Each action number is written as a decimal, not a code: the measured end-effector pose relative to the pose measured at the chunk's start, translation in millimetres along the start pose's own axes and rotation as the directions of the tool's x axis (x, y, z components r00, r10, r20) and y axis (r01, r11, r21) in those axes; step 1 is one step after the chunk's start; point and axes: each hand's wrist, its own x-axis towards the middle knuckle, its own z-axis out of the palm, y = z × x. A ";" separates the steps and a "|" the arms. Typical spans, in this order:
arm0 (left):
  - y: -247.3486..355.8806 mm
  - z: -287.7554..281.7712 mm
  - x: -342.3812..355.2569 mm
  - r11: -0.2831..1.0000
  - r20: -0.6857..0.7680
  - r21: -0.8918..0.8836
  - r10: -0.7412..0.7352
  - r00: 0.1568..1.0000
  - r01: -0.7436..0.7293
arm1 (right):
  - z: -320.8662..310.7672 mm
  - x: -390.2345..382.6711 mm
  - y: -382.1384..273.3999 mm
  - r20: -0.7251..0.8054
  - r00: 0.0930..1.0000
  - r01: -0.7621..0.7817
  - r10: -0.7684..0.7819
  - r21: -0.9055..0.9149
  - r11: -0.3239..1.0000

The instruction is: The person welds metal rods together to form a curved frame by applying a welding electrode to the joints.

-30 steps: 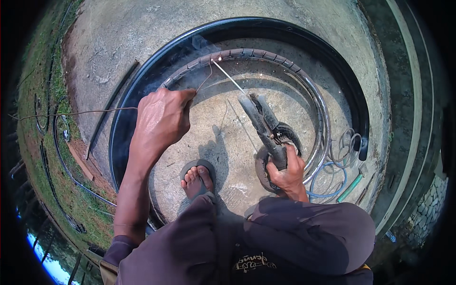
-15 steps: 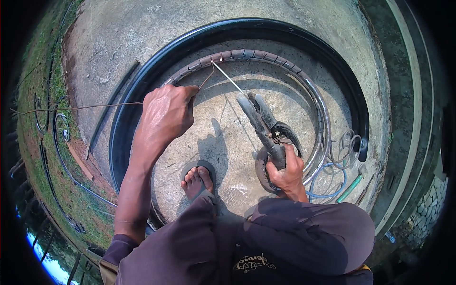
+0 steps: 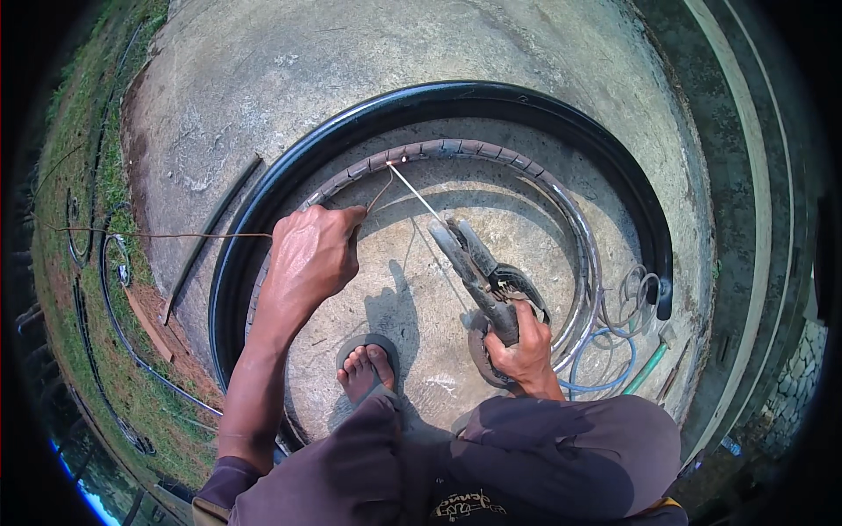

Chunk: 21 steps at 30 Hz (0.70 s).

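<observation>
Brown, slit metal ring (image 3: 506, 156), head view: we see it over the concrete (image 3: 263, 53), within the arc of a black rim (image 3: 647, 202). Left hand (image 3: 311, 254) closed round a thin wire (image 3: 162, 235), its bent end up at the ring. Right hand (image 3: 524, 346) wrapped about a grey clamp (image 3: 469, 273) bearing a pale rod (image 3: 416, 193); rod tip beside a small bright spot, contact we cannot tell. Between the hands we note a foot (image 3: 366, 373); at right, a blue cord (image 3: 633, 351) and green-handled hammer (image 3: 645, 368).
</observation>
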 end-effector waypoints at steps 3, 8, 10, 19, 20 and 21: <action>-0.9 0.8 -1.1 1.000 -0.005 -0.004 -0.001 1.000 0.001 | 0.5 0.6 -1.8 0.014 0.999 -0.045 0.045 0.067 0.997; -0.6 -1.1 0.2 1.000 -0.004 -0.015 0.002 1.000 -0.002 | -7.0 1.1 -1.5 0.302 0.870 -0.488 0.389 0.419 0.766; -0.5 -0.6 -0.6 1.000 -0.003 -0.016 0.001 1.000 -0.001 | -2.5 -0.5 -1.5 0.153 0.949 -0.311 0.274 0.344 0.886; -2.9 0.5 0.4 0.999 -0.009 -0.033 -0.004 1.000 0.003 | -18.2 10.4 -16.8 0.178 0.936 -0.351 0.302 0.475 0.807; -2.5 0.9 0.6 0.999 -0.002 -0.041 -0.006 1.000 0.006 | -21.2 11.0 -19.1 0.388 0.824 -0.553 0.412 0.705 0.444; -4.0 5.1 0.0 1.000 -0.022 -0.031 0.002 1.000 -0.002 | -22.8 10.8 -23.8 0.426 0.793 -0.550 0.436 0.809 0.209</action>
